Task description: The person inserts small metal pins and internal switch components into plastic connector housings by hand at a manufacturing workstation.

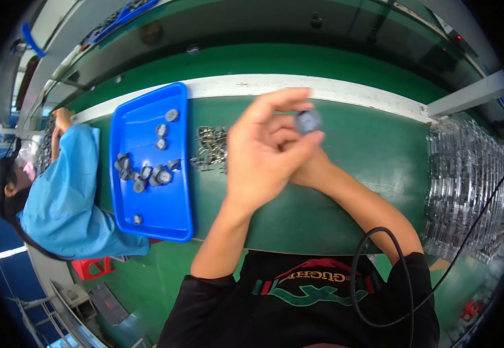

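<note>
Above the green worktop, my left hand (257, 152) is closed, with a small round grey part (307, 121) held by its fingertips and thumb. The part is slightly blurred and has a paler, dial-like face. My right hand (305, 171) lies behind and below the left one, its fingers hidden by it. Just left of my hands lies a pile of small metal pieces (211, 148). Farther left, a blue tray (185, 191) carries several similar round grey parts (161, 176), most of them clustered around its middle.
Clear plastic trays (463, 185) are stacked at the right end of the worktop (374, 145). A white ledge (344, 93) borders its far side, with a green belt (298, 61) beyond. A black cable (353, 272) loops near my right arm. A co-worker in a blue smock (66, 197) works at far left.
</note>
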A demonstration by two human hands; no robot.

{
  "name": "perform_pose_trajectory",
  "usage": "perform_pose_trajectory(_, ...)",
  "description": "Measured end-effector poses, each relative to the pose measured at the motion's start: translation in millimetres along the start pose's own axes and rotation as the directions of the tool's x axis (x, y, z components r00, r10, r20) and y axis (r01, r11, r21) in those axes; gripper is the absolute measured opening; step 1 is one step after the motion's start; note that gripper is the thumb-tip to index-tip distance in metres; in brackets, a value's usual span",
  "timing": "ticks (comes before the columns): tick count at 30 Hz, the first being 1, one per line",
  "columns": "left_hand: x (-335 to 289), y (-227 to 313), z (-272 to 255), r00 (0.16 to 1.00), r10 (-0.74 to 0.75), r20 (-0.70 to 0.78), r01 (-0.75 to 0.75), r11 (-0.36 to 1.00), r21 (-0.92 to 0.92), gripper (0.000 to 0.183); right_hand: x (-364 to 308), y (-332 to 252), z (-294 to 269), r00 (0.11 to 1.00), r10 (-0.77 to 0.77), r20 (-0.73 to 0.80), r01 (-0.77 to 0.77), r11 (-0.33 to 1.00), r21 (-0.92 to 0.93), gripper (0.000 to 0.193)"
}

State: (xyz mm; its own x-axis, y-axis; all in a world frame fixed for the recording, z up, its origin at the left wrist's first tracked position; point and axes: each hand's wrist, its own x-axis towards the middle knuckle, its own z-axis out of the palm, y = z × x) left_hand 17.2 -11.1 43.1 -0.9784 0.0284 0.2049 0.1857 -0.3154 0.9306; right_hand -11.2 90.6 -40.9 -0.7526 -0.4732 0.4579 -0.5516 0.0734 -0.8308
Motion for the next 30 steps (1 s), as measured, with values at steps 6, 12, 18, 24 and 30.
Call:
perform_pose_trajectory(6,1.9,-24.3,-12.0,0.998,0.063,-0.024,-0.057,0.974,0.222,0.037,-25.7,-26.1,-95.2,0.753,0.655,0.072,-0.466,0.453,0.760,0.011)
perform_pose_trajectory(12,-4.2,-42.5,3.7,0.975,-0.223,0.000,0.209,0.912,0.354,0.042,-44.7,-48.6,-107.1,0.797,0.564,-0.216,-0.373,0.741,0.559,0.016)
perform_pose_trajectory(18,-13.2,-53.8,15.6,0.973,-0.232,0.005,0.222,0.936,0.272,0.040,-43.3,-49.5,-97.3,0.926,0.123,-0.356,-0.195,0.965,-0.176,0.016)
perform_pose_trajectory(24,-15.4,-54.6,15.1,0.982,-0.183,0.057,0.135,0.874,0.467,0.039,-46.5,-44.3,-94.8,0.949,0.029,-0.313,-0.153,0.912,-0.381,0.017)
perform_pose_trajectory(30,-15.6,-50.5,13.6,0.979,-0.188,0.080,0.125,0.862,0.490,0.042,-43.1,-39.9,-88.9,0.962,-0.082,-0.261,-0.074,0.841,-0.536,0.018)
